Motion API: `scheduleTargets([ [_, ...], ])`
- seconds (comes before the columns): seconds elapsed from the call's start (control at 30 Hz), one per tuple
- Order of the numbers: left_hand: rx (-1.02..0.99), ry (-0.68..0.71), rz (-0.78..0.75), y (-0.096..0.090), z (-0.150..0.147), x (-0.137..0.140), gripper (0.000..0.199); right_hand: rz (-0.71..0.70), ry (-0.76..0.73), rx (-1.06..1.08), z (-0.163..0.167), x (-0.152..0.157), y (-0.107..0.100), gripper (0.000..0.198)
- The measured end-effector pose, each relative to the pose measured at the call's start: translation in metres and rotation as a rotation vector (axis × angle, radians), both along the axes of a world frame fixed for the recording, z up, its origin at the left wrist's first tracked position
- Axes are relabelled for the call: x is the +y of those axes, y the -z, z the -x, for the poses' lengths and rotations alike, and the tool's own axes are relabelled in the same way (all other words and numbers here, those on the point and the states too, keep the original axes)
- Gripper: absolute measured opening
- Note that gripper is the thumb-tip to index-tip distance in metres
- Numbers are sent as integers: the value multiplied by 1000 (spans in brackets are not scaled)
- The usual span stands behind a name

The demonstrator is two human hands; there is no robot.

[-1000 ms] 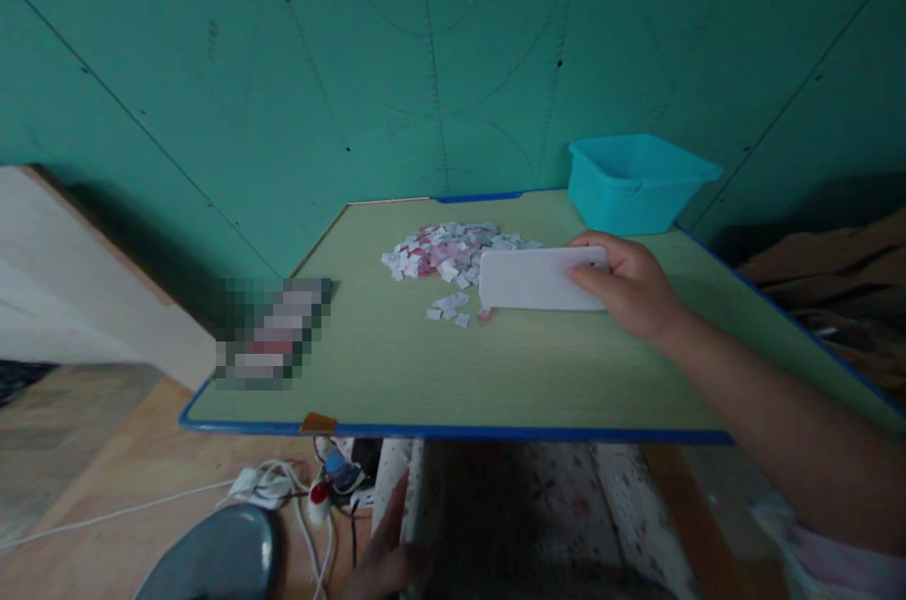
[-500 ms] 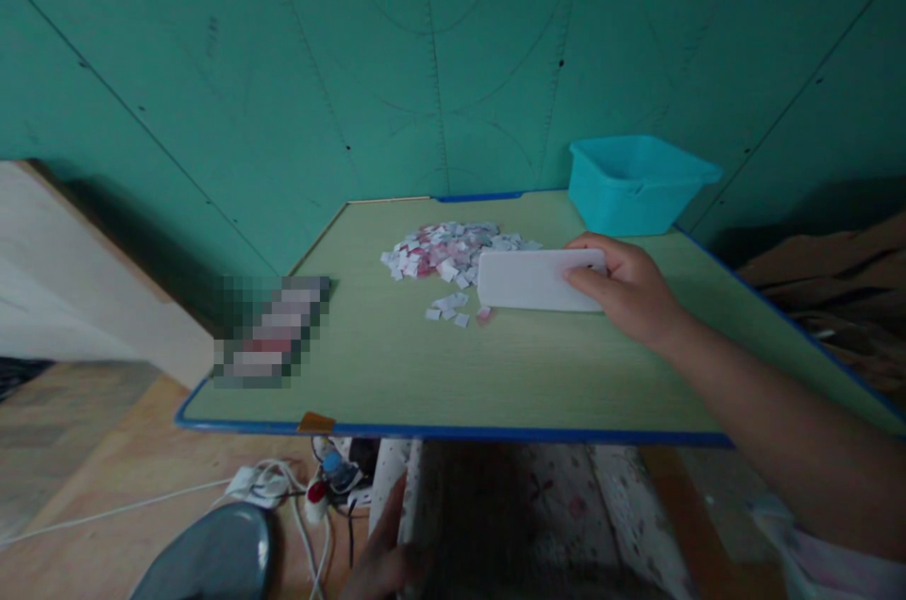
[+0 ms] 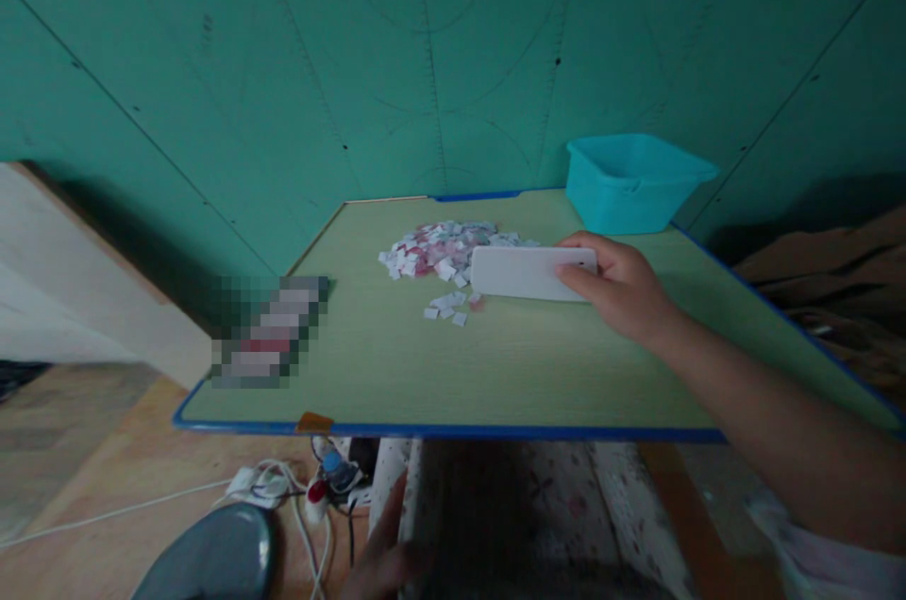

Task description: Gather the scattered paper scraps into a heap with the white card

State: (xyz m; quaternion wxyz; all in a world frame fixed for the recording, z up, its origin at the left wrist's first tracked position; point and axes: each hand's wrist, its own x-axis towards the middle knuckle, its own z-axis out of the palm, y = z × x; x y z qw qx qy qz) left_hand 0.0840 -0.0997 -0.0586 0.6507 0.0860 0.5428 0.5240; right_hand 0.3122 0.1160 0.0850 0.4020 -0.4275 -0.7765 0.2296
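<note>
My right hand (image 3: 623, 284) grips the right end of a flat white board (image 3: 520, 274), thumb on its face beside a small dark hole. The board is tilted on its long edge at the table's middle. Its left end meets the near right side of a heap of small white and pink paper pieces (image 3: 443, 249) and hides some of them. Several loose pieces (image 3: 445, 306) lie in front of the heap. My left hand (image 3: 386, 562) is low in the shadow below the table edge, against a flower-patterned cloth (image 3: 566, 496); its grip is unclear.
A turquoise plastic bin (image 3: 637, 190) stands at the table's back right. A pixelated object (image 3: 276, 331) lies at the left side. The green table (image 3: 453, 374) has a blue rim and meets a green wall. White cables (image 3: 269, 482) and a grey stool (image 3: 212, 558) are on the floor below.
My right hand has moved the white board slightly left and away from me, toward the heap. A pink piece by its left end has shifted the same way. My left hand stays put.
</note>
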Motion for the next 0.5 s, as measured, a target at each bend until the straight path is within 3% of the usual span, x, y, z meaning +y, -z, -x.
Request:
scheduleTargets([
  [0.23,-115,-83,36,1,0,-2,119,52,-49,8,1,-2,0,11],
  [0.37,-101,-12,6,-2,1,-2,116,130,-64,62,-1,-3,-5,7],
  [0.5,-44,-8,60,-11,-1,2,103,111,-4,92,-3,-2,-7,4],
])
